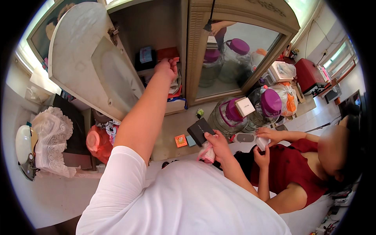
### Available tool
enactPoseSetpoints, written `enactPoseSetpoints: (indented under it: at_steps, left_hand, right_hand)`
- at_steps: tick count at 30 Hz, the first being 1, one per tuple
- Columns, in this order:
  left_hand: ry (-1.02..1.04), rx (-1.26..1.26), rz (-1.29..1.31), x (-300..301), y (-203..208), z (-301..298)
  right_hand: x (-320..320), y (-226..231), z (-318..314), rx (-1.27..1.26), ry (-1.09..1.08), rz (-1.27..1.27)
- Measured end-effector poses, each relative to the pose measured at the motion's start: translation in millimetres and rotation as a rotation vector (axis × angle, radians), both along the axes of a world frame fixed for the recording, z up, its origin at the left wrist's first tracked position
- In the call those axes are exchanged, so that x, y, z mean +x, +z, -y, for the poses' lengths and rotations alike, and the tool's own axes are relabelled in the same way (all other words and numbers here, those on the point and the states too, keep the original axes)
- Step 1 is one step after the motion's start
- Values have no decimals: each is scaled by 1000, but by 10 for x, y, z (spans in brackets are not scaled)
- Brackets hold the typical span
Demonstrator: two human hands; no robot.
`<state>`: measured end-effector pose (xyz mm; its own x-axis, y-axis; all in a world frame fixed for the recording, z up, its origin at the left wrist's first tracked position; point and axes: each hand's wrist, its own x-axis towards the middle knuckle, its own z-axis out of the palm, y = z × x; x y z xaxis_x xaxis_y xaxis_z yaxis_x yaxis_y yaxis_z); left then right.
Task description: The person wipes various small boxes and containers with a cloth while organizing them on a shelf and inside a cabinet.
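My left arm reaches into an open cabinet (147, 23). There my left hand (167, 69) has its fingers closed at the near edge of a flat red box (167, 53). Beside that box lies a small blue packet (145, 54) on something black. Down at the right, my right hand (220, 145) grips a black box (199, 131), thumb on top. A pink and white soft bundle (206, 152) hangs under the same hand, partly hidden by it. On the ledge near the black box are an orange-red square packet (180, 141) and a light blue card (191, 140).
Large glass jars with purple lids (271, 101) stand before the mirrored door (239, 58), a white box (244, 106) on one lid. At right, a person in red (290, 168) holds a small white item (262, 143). The cabinet's pale door (92, 58) swings out left.
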<state>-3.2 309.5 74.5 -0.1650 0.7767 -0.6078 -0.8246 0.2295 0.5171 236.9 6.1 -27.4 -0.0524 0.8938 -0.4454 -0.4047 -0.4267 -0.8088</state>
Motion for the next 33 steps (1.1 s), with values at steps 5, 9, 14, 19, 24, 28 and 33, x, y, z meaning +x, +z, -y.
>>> enactPoseSetpoints:
  at_steps: [5, 9, 14, 19, 24, 28, 33]
  left_hand:
    - [50, -53, -69, 15, 1, -10]
    - [122, -118, -24, 135, 112, 1]
    - [181, -115, 35, 112, 172, 21]
    - [196, -85, 31, 99, 254, 31]
    - [99, -248, -100, 107, 266, 39]
    - [33, -229, -101, -30, 340, -55]
    - [-114, -40, -263, -197, 608, -161]
  right_hand:
    - [143, -191, -27, -20, -28, 40]
    - [189, -294, -21, -24, -5, 13]
    - [212, -232, -9, -26, 36, -25]
    - [283, -254, -2, -37, 24, 29]
    - [301, -290, 20, -60, -18, 37]
    - [336, -317, 43, -36, 48, 13]
    - [390, -311, 111, -48, -12, -3]
